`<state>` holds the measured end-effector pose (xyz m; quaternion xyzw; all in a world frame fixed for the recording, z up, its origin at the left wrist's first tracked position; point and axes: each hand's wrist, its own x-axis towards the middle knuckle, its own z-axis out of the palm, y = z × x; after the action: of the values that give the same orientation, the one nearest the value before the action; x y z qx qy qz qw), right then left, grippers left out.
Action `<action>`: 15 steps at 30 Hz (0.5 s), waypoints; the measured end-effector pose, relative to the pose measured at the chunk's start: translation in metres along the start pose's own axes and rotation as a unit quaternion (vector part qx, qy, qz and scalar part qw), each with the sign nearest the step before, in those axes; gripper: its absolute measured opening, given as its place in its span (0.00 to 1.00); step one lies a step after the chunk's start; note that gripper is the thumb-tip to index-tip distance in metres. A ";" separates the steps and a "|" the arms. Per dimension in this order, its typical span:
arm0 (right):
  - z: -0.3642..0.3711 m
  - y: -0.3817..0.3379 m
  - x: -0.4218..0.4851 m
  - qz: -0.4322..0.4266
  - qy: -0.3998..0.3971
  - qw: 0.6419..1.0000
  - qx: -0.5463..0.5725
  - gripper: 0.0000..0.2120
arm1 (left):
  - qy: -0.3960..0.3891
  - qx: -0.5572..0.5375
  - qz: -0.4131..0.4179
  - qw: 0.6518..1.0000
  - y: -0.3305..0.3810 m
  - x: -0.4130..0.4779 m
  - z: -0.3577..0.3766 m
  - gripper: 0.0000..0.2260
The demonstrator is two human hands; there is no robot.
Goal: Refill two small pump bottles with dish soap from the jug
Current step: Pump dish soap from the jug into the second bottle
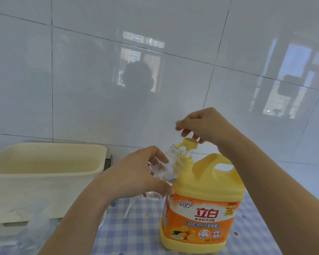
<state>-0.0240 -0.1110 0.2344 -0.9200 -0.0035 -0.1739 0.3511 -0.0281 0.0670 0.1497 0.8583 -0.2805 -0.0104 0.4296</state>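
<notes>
Hands on bottle and jug pump

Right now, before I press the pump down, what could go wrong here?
1. Your left hand holds the clear bottle tilted, with its open neck close beside the nozzle of the pump head. Soap may miss the opening and run onto the checked cloth.
2. Neither hand seems to grip the jug. Your right hand is only at the pump head, so an off-centre push might shift or tip the jug.
</notes>
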 end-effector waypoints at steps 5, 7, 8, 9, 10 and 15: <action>-0.012 0.013 -0.018 0.014 -0.127 0.990 0.065 0.17 | 0.017 0.005 -0.002 1.000 0.001 -0.001 -0.003 0.19; -0.009 0.015 -0.019 0.005 -0.115 0.990 0.087 0.20 | 0.021 0.008 0.000 1.000 0.002 -0.001 -0.003 0.19; -0.007 0.014 -0.018 0.003 -0.106 0.990 0.088 0.21 | 0.022 0.007 -0.001 1.000 0.003 -0.001 -0.003 0.19; -0.005 0.014 -0.018 0.002 -0.096 0.991 0.089 0.20 | 0.023 0.004 -0.002 1.000 0.003 -0.001 -0.003 0.19; -0.003 0.013 -0.017 0.003 -0.083 0.992 0.091 0.19 | 0.025 0.003 -0.003 1.000 0.003 -0.002 -0.003 0.19; 0.005 0.016 -0.017 0.011 -0.014 0.997 0.076 0.19 | 0.041 0.015 -0.009 0.999 0.002 -0.001 -0.002 0.20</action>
<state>-0.0363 -0.1181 0.2150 -0.8928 -0.0120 -0.1565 0.4221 -0.0298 0.0679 0.1517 0.8670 -0.2546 0.0254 0.4276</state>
